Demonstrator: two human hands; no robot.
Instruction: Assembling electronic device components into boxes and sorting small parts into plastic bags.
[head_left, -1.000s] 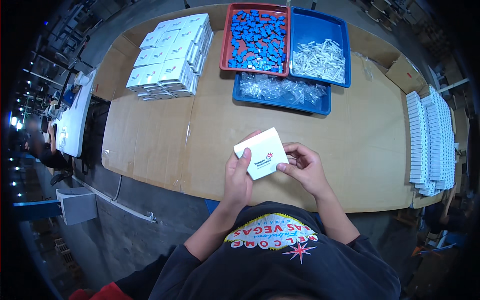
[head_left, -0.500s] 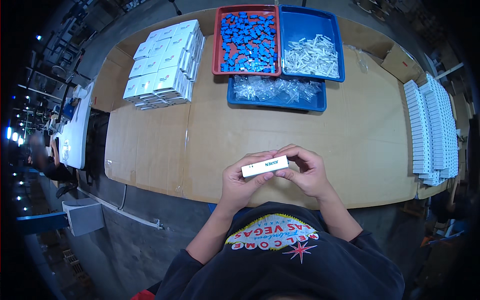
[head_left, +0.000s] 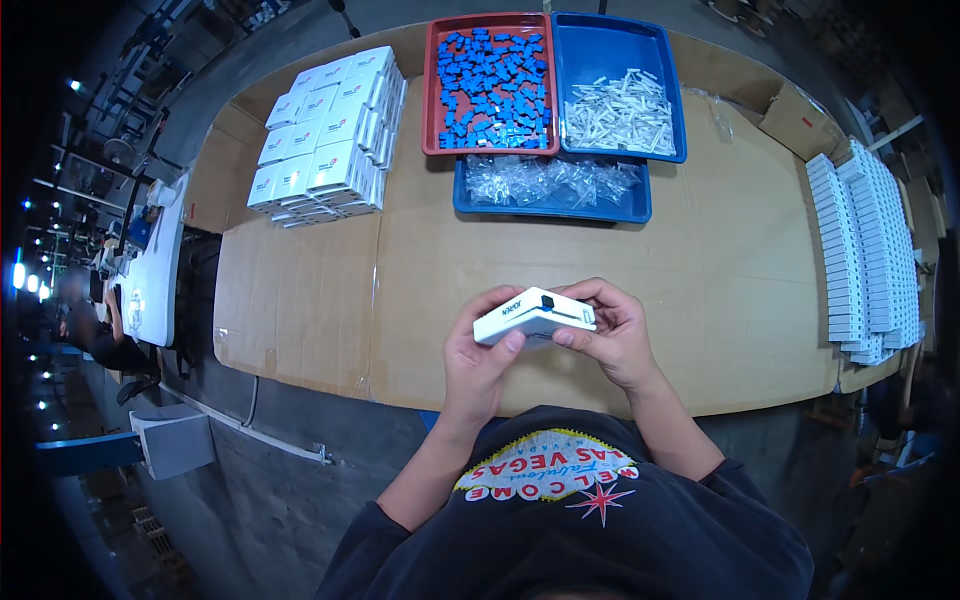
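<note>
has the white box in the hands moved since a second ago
Yes: the white box has turned, narrow sides now facing the camera instead of its broad face, and in the view its far edge sits farther from the lower blue tray.

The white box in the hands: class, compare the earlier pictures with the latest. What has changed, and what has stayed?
The white box has been turned: first its broad printed face showed, then one narrow side, now an angled view with a black piece at a corner. The left hand and right hand hold it throughout. The stacked boxes, red tray and blue trays stayed put.
</note>
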